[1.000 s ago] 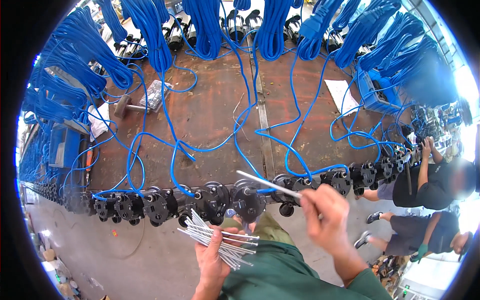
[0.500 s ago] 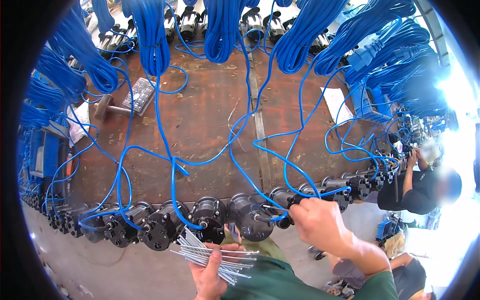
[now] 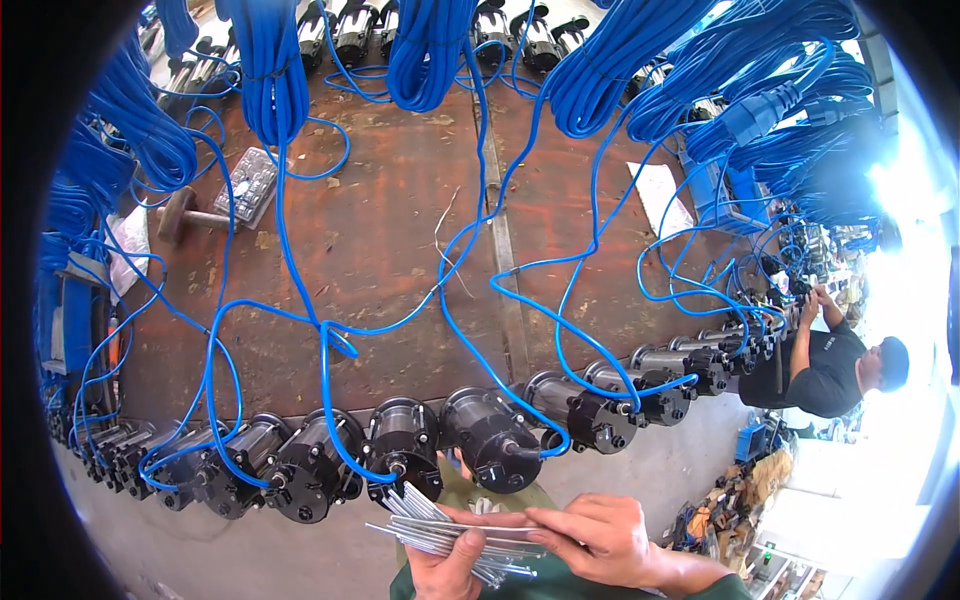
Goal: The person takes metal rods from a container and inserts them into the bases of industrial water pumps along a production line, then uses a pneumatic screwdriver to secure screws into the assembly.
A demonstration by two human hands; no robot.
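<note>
My left hand [image 3: 448, 572] is closed around a loose bundle of long, thin silver bolts [image 3: 428, 528], its thumb pressed across them. At the bundle's right side, my right hand [image 3: 596, 540] has thumb and fingers pinched on the end of a bolt. Both hands are below the table's near edge. Just beyond them stands a black and metal cylindrical motor unit [image 3: 490, 440], with a blue cable [image 3: 552, 447] coming from its end cap. Another similar motor [image 3: 403, 447] sits to its left, close above the bundle.
Several more motors [image 3: 312, 468] line the near edge of the brown table [image 3: 400, 220]. Blue cables loop across it, and coiled blue cable bundles [image 3: 272, 80] hang above. A hammer [image 3: 178, 215] lies by a clear plastic tray [image 3: 246, 188]. At right, a co-worker [image 3: 830, 365] handles parts.
My right hand has come away from a motor at the table edge, down and left to the bolts in my left hand. The whole view has shifted slightly.
</note>
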